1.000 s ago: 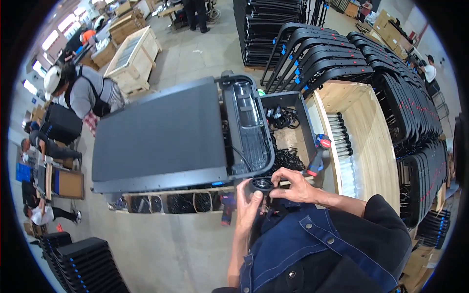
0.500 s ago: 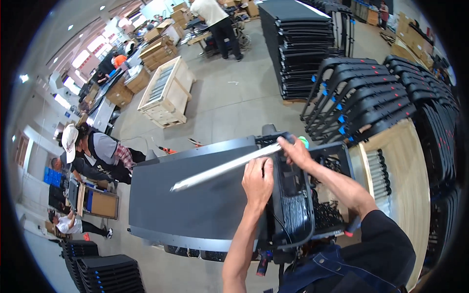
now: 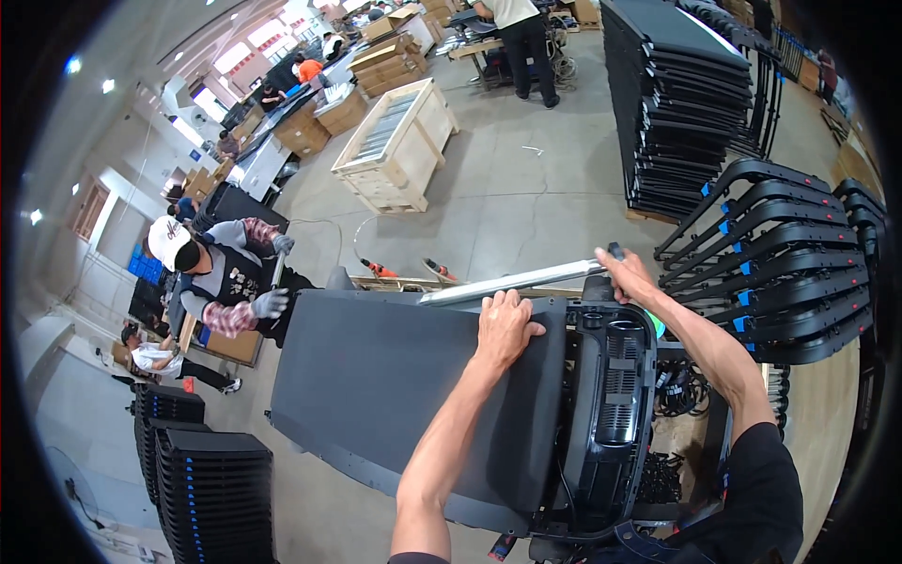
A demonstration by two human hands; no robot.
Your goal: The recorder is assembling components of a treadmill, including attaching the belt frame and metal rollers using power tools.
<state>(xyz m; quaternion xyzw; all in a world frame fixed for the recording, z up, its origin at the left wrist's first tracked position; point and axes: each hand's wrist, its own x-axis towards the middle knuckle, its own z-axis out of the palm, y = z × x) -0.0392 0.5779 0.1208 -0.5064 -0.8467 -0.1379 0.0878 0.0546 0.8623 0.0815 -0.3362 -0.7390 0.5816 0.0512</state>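
Observation:
A long silver metal rail [image 3: 554, 276] lies along the far side edge of a dark treadmill deck [image 3: 385, 367]. My right hand [image 3: 628, 276] is closed around the rail's right end, next to a black end piece. My left hand [image 3: 507, 331] is on the near side of the rail over the deck, its fingers curled against the rail and the thumb apart; the fingertips are hidden. Right of the deck is the treadmill's black motor housing [image 3: 615, 390], with vents and a glossy surface.
A gloved co-worker [image 3: 235, 273] stands at the deck's far left end, holding a pale bar. Orange-handled tools [image 3: 379, 269] lie beyond the deck. A wooden crate [image 3: 399, 150], stacked black decks [image 3: 681, 113] and black frames [image 3: 770, 254] stand around. Black parts [image 3: 678, 385] fill a bin at right.
The rail has moved from slantwise above the deck to its far edge, with both hands following. My view has shifted, and the co-worker now faces the deck's left end.

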